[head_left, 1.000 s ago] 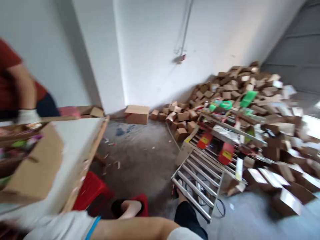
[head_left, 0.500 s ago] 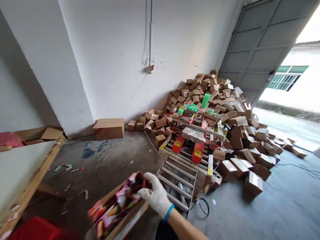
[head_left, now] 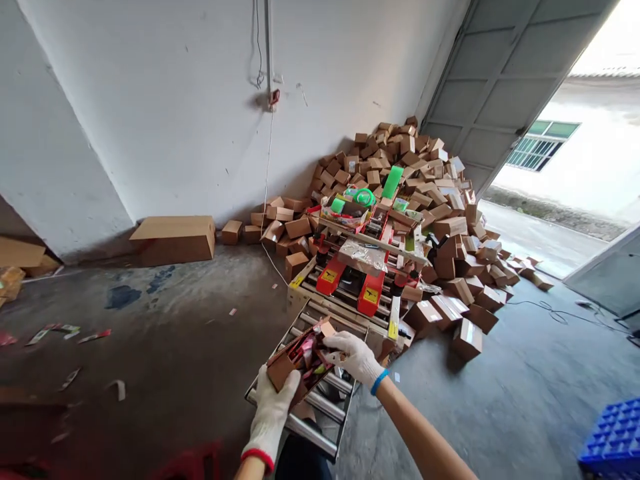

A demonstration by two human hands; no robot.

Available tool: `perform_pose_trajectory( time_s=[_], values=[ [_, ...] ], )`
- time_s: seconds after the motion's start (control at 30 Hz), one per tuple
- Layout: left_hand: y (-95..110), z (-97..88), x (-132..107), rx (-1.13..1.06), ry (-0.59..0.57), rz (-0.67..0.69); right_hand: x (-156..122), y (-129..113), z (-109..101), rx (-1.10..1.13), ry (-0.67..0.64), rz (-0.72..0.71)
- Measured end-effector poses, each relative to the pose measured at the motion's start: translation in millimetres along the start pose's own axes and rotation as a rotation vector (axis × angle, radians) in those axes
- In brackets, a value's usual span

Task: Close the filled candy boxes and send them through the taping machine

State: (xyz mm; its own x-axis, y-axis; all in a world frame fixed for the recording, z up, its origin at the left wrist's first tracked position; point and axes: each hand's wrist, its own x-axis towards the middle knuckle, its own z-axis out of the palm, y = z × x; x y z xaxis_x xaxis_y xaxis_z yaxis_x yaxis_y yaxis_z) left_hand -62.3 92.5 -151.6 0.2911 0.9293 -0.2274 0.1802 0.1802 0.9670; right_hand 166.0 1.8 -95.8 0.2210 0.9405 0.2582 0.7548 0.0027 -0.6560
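Observation:
A small open cardboard box [head_left: 281,371] is held tilted over the near rollers of a roller conveyor [head_left: 316,435]. Inside it lie several packets [head_left: 311,350] in pink, red and dark wrappers. My left hand [head_left: 273,403], in a white glove with a red cuff, is closed around the box's near left end, thumb on its side. On the far right end rests my right hand [head_left: 356,358], gloved in white with a blue cuff. Its fingers are bent over the box's edge beside the packets, and the fingertips are partly hidden.
Beyond the rollers stands a carton-sealing machine [head_left: 350,283] with red parts and green tape rolls [head_left: 364,197]. A heap of cardboard boxes [head_left: 400,157] leans against the wall behind. A large carton [head_left: 173,240] sits left; a blue crate [head_left: 613,437] is at lower right.
The box has moved right, from beside the conveyor to over its rollers. My left hand has come into view, gripping the near end. The view has turned right.

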Motion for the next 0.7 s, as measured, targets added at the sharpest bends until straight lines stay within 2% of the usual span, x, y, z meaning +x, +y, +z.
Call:
perform_pose_trajectory(
  time_s=[0.07, 0.1, 0.17, 0.27, 0.33, 0.4, 0.47, 0.57, 0.63, 0.7],
  values=[
    [3, -2.0, 1, -0.01, -0.053, 0.0, 5, -16, 5, -0.192, -0.129, -0.01],
    [4, -2.6, 2, -0.006, -0.048, 0.011, 11, -22, 10, -0.294, -0.136, 0.026],
    [4, -3.9, 6, 0.02, -0.002, 0.012, 26, -29, 23, -0.447, -0.066, 0.167],
    [-1, -9.2, 13, 0.032, 0.043, -0.103, 53, -29, 49, -0.526, 0.051, 0.343],
    [-1, -14.9, 16, 0.052, 0.029, -0.155, 68, -26, 63, -0.55, 0.096, 0.391],
    [4, -19.7, 16, 0.096, 0.02, -0.148, 76, -21, 73, -0.552, 0.15, 0.4],
    [12, -21.0, 13, 0.157, 0.014, -0.135, 78, -16, 79, -0.525, 0.257, 0.354],
    [22, -17.3, 9, 0.24, 0.039, -0.082, 70, -9, 84, -0.446, 0.377, 0.12],
    [24, -14.5, 8, 0.25, 0.042, -0.035, 61, -7, 85, -0.389, 0.337, -0.066],
    [24, -13.7, 9, 0.243, 0.032, -0.022, 52, -7, 84, -0.323, 0.268, -0.177]
  ],
)
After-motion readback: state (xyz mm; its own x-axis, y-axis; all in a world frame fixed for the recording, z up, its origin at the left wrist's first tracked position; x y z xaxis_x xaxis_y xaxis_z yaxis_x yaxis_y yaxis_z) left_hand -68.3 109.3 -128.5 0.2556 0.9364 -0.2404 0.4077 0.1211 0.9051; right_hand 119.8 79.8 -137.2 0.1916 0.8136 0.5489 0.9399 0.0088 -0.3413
